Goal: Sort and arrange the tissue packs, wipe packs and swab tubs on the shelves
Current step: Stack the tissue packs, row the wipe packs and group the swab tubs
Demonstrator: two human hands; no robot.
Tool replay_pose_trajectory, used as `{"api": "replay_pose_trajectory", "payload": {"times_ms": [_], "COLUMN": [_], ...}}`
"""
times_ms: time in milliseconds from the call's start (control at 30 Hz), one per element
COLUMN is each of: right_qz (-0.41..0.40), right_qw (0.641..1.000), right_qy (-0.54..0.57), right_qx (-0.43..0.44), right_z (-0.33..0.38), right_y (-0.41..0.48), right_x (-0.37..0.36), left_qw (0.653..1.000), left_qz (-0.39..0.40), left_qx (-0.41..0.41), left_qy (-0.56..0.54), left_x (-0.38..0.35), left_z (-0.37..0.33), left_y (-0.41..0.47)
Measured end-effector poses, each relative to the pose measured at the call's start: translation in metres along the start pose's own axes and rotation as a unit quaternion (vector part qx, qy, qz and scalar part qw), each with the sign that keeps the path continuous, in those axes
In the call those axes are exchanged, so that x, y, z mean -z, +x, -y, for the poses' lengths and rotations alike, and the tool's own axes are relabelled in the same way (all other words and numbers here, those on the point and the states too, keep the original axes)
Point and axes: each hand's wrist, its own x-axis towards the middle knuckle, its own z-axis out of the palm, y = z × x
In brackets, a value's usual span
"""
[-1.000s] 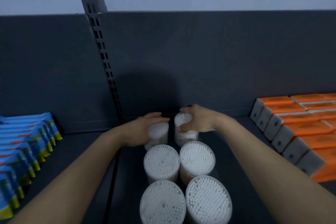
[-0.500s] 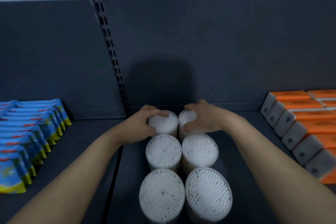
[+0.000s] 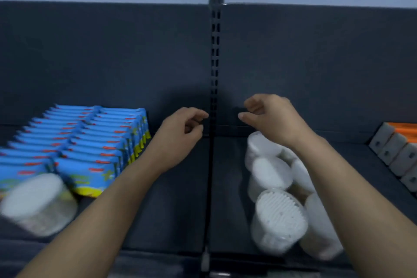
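- Swab tubs are split up: one stray tub is parked far left at the shelf's front edge, blurred, just in front of the blue wipe packs, so it's probably yet to be sorted.
- Left hand is held empty, fingers loosely curled, above bare shelf.
- Right hand is empty too, half-curled, raised over the rear of the grouped tubs, packed in two tidy rows.
- Orange tissue packs are lined up far right.
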Motion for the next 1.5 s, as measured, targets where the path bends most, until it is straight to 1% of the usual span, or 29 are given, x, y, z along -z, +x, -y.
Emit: {"api": "replay_pose_trajectory", "payload": {"times_ms": [100, 167, 300, 433, 533, 633, 700, 767, 933, 1067, 1167, 1300, 1500], "right_qz": [0.007, 0.021, 0.069, 0.164, 0.235, 0.313, 0.346, 0.364, 0.364, 0.357, 0.325, 0.281, 0.260], "right_qw": [0.999, 0.996, 0.988, 0.972, 0.956, 0.925, 0.906, 0.897, 0.890, 0.908, 0.920, 0.933, 0.946], "right_qy": [0.021, 0.021, 0.006, -0.041, -0.097, -0.162, -0.196, -0.209, -0.216, -0.126, -0.076, -0.030, 0.034], "right_qx": [0.048, 0.087, 0.141, 0.163, 0.146, 0.143, 0.147, 0.141, 0.169, 0.180, 0.204, 0.224, 0.190], "right_z": [0.069, 0.119, 0.208, 0.266, 0.282, 0.291, 0.293, 0.296, 0.315, 0.346, 0.373, 0.410, 0.471], "right_y": [-0.010, -0.017, -0.029, -0.040, -0.043, -0.041, -0.038, -0.035, -0.017, 0.004, 0.017, 0.039, 0.072], "right_x": [-0.031, -0.056, -0.113, -0.169, -0.191, -0.207, -0.216, -0.225, -0.222, -0.202, -0.204, -0.233, -0.299], "left_qw": [0.997, 0.993, 0.984, 0.972, 0.971, 0.970, 0.970, 0.970, 0.969, 0.960, 0.951, 0.934, 0.909], "left_qz": [-0.065, -0.094, -0.144, -0.173, -0.165, -0.161, -0.153, -0.143, -0.145, -0.184, -0.214, -0.247, -0.263], "left_qx": [-0.021, -0.023, 0.045, 0.116, 0.139, 0.148, 0.151, 0.156, 0.156, 0.166, 0.179, 0.218, 0.271], "left_qy": [0.038, 0.067, 0.098, 0.108, 0.107, 0.104, 0.111, 0.121, 0.128, 0.132, 0.138, 0.140, 0.178], "left_x": [0.066, 0.111, 0.195, 0.257, 0.274, 0.282, 0.284, 0.285, 0.297, 0.318, 0.342, 0.385, 0.473], "left_z": [0.011, 0.026, 0.061, 0.094, 0.105, 0.113, 0.118, 0.123, 0.133, 0.146, 0.162, 0.196, 0.277], "left_y": [-0.039, -0.069, -0.132, -0.182, -0.198, -0.204, -0.203, -0.198, -0.181, -0.173, -0.173, -0.178, -0.176]}}
